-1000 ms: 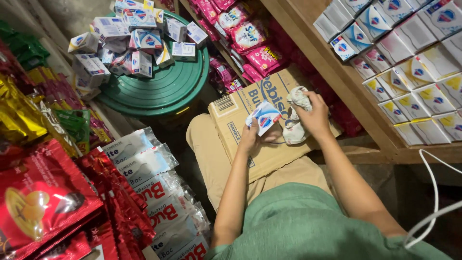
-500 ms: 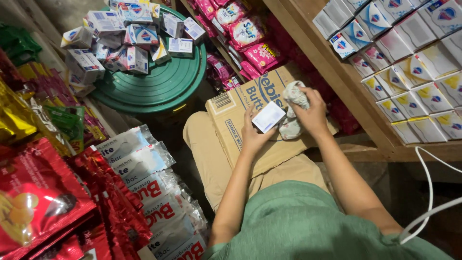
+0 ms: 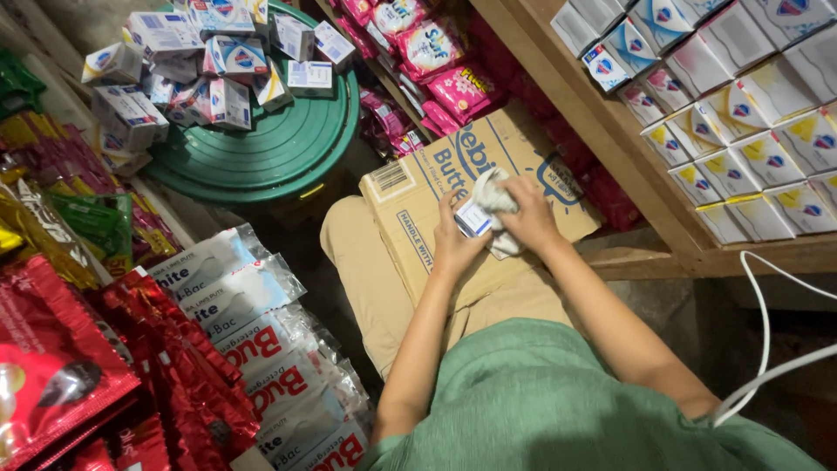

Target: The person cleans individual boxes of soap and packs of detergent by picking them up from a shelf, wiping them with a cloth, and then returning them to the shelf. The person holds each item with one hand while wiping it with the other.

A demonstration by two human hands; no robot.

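Near the centre of the frame our left hand (image 3: 455, 244) curls its fingers around a small box (image 3: 472, 218), arm bent and reaching up from the lower middle. Our right hand (image 3: 527, 214) closes over a white cloth (image 3: 493, 196), pressing it against the box. Both sit above the carton (image 3: 427, 187) on our lap, with the green lid (image 3: 261, 153) at upper left.

A small white-and-blue box (image 3: 472, 218) and a white cloth (image 3: 499, 199) are seen on a tan cardboard box (image 3: 418, 187) with blue print. Lid (image 3: 270, 148): green, ribbed in rings. Shirt (image 3: 558, 401): green. Packets (image 3: 440, 57): pink. Sachets (image 3: 166, 358): red.
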